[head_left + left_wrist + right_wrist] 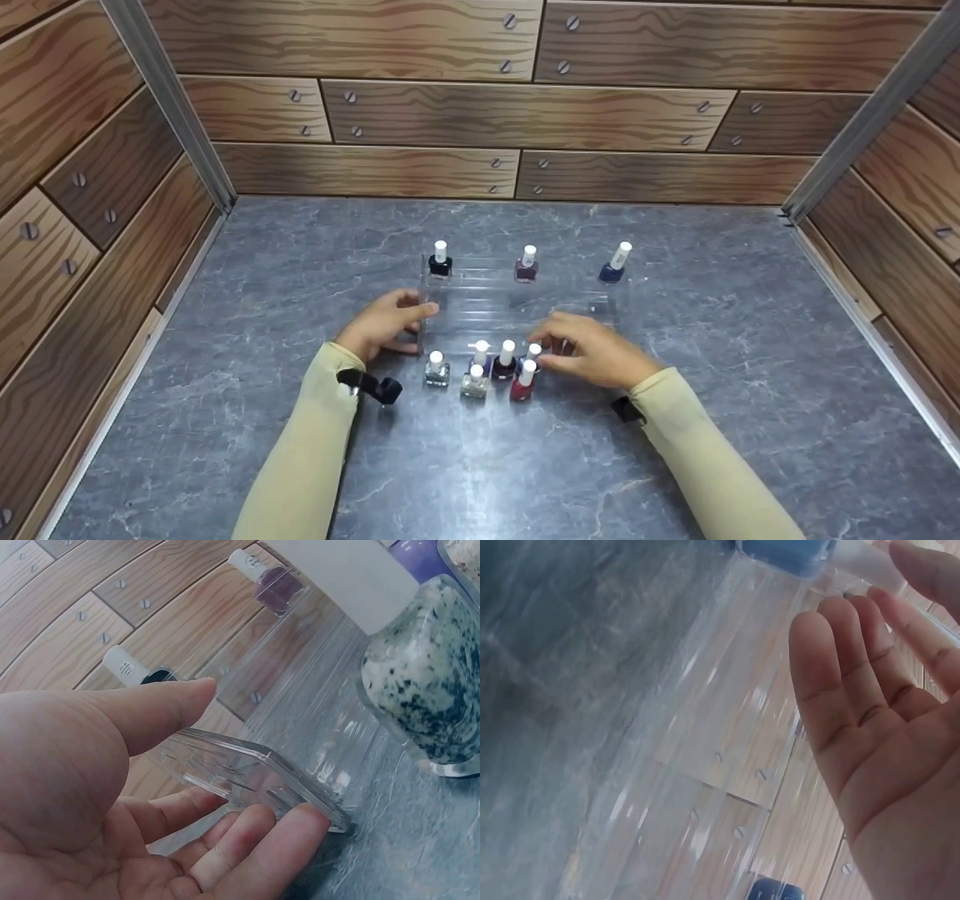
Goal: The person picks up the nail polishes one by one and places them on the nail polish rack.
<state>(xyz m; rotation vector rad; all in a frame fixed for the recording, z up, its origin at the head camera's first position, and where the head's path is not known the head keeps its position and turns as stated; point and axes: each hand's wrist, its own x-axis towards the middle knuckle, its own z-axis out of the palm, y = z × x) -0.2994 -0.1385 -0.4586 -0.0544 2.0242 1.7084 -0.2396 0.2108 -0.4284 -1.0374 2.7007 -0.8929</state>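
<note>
A clear plastic tiered rack (pixel 480 306) stands mid-table. My left hand (pixel 386 324) holds its left side panel, thumb at the top edge and fingers against the outer face. At the rack's front right, my right hand (pixel 596 351) pinches the white cap of a blue nail polish bottle (pixel 791 553) between thumb and index finger; the other fingers stay extended. On the rack's top step stand a black bottle (pixel 440 265), a plum bottle (pixel 526 270) and a dark blue bottle (pixel 612 271), the last one tilted.
In front of the rack cluster a speckled bottle (pixel 436 373), a glittery bottle (pixel 474 386), a purple bottle (pixel 481 357), a dark bottle (pixel 504 367) and a red bottle (pixel 523 387). Wood-patterned panels (pixel 420 172) wall the grey marbled table (pixel 262 315) behind and at both sides.
</note>
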